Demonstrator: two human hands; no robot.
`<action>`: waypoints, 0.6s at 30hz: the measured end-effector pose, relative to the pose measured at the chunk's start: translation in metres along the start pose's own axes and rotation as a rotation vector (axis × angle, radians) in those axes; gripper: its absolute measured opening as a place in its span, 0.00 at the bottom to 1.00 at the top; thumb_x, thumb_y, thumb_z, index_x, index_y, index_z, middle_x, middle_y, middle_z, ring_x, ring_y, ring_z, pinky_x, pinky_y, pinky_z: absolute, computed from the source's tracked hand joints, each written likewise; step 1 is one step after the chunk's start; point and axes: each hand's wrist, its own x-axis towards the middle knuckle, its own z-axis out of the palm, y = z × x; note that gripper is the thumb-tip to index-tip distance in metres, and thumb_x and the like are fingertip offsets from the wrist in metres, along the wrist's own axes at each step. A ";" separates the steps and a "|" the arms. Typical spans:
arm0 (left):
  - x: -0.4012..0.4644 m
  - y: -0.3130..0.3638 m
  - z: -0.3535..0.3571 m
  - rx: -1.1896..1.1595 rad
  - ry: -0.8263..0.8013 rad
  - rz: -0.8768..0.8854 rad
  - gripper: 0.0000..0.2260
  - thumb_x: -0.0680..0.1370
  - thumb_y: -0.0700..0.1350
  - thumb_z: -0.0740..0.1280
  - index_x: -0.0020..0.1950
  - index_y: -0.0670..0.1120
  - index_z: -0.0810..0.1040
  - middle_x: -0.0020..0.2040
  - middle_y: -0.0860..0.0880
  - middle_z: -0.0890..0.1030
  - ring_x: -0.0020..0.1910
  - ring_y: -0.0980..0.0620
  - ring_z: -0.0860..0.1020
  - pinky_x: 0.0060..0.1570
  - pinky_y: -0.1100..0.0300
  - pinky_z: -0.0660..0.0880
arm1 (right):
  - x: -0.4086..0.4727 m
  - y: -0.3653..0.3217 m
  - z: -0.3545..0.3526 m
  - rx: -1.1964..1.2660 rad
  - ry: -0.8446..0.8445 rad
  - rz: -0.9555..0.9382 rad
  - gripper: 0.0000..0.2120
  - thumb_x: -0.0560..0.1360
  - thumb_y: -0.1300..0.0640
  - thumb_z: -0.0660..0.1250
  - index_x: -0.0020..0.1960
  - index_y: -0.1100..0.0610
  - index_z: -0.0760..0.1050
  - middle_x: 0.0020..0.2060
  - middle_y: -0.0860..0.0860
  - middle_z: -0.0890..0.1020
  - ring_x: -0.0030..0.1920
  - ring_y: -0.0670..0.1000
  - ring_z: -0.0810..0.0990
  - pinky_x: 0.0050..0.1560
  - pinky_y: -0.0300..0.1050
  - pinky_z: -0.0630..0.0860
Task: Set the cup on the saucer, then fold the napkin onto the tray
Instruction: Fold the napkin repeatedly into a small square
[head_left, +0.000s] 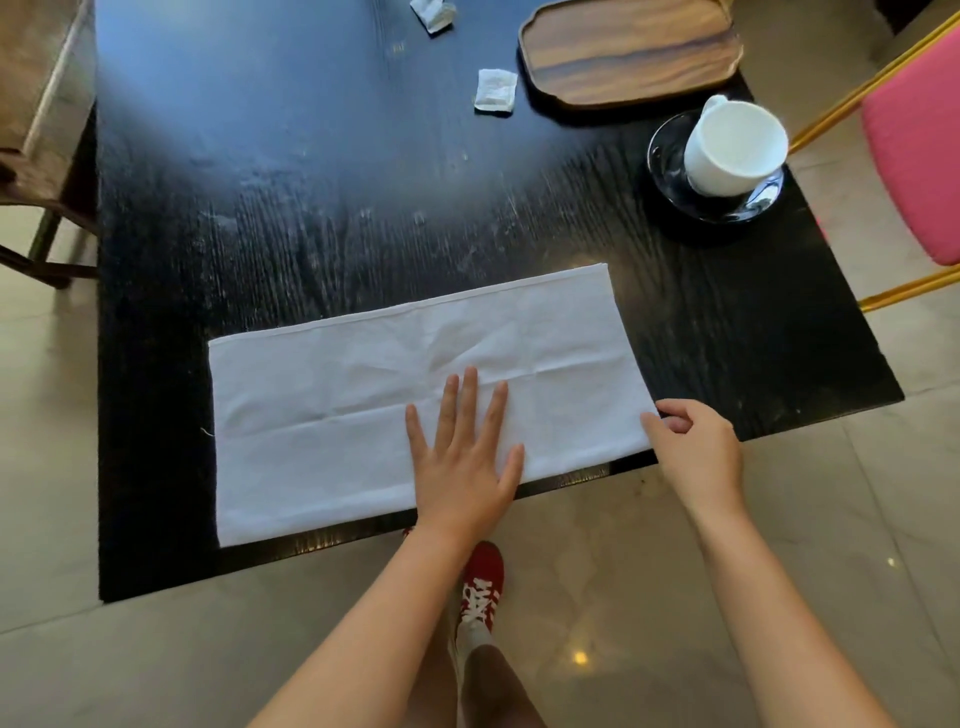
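A view looking down from head height at a dark wooden table (363, 208). Every position here is given relative to the napkin.

The napkin (322, 415) is white cloth, lying flat as a long rectangle along the near edge of the table, apparently already folded once. The left hand (462, 457) lies flat on it, fingers straight and spread, pressing the cloth down a little right of its middle. The right hand (696, 447) is at the napkin's right end, near corner, fingers curled; it seems to pinch the cloth edge, though the fingertips partly hide the contact.

Beyond the napkin's right end, well apart from it, the white cup (735, 145) sits on a dark glass saucer (662, 156), so the first part of the task looks complete. Further back again is the wooden tray (628, 52), holding nothing visible. Two small white packets lie beyond the napkin, left of the tray. A pink chair stands off the table's right side.

The step in hand is probably the next fold. To do it well, keep the left palm firm as an anchor, carry the right end across to meet the left end, line up the corners, then smooth out the crease before lifting the napkin to the tray.
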 end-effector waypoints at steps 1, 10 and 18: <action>0.000 0.000 0.000 -0.008 -0.008 -0.005 0.29 0.77 0.58 0.48 0.77 0.52 0.47 0.78 0.48 0.46 0.76 0.49 0.44 0.70 0.38 0.42 | 0.000 -0.001 -0.001 0.038 -0.012 0.020 0.11 0.75 0.58 0.65 0.55 0.61 0.78 0.38 0.48 0.78 0.44 0.50 0.76 0.44 0.41 0.68; 0.010 0.013 -0.039 -0.545 0.093 -0.139 0.24 0.76 0.57 0.51 0.67 0.49 0.72 0.71 0.51 0.69 0.72 0.56 0.61 0.73 0.45 0.46 | -0.015 -0.036 -0.002 0.317 -0.019 0.004 0.03 0.73 0.60 0.68 0.45 0.55 0.80 0.39 0.47 0.82 0.44 0.47 0.80 0.47 0.45 0.77; 0.087 0.012 -0.104 -1.107 -0.126 -0.407 0.11 0.74 0.53 0.69 0.46 0.46 0.82 0.40 0.51 0.83 0.37 0.56 0.80 0.38 0.62 0.75 | -0.049 -0.088 0.024 0.318 -0.240 -0.189 0.02 0.73 0.58 0.69 0.42 0.54 0.79 0.36 0.47 0.81 0.39 0.44 0.79 0.35 0.30 0.75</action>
